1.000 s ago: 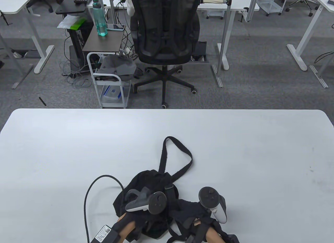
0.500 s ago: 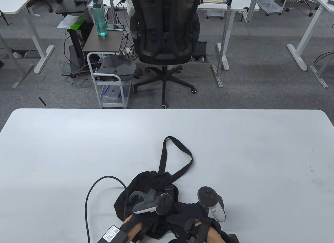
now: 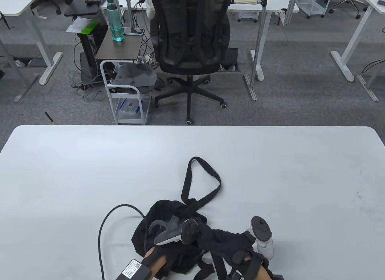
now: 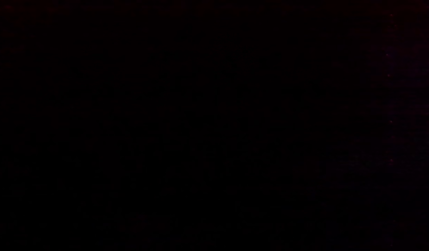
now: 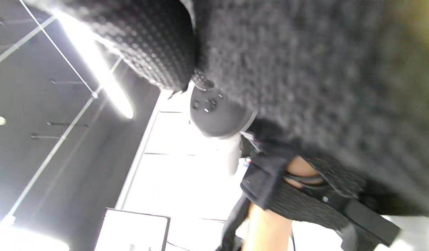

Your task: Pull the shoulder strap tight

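Note:
A black cloth bag lies crumpled near the table's front edge. Its long shoulder strap loops away across the white table. My left hand lies on the bag under its tracker, with the fingers hidden. My right hand is to the right of the bag and grips dark strap fabric drawn taut from the bag. In the right wrist view fuzzy black fabric fills the upper right beside a gloved finger. The left wrist view is fully dark.
A black cable curves left of the bag to a labelled black box at my left wrist. Beyond the table's far edge stand an office chair and a small cart.
My right hand has moved right and toward the front edge, stretching the dark fabric out from the bag. The left hand shifted slightly right on the bag; the strap loop barely moved.

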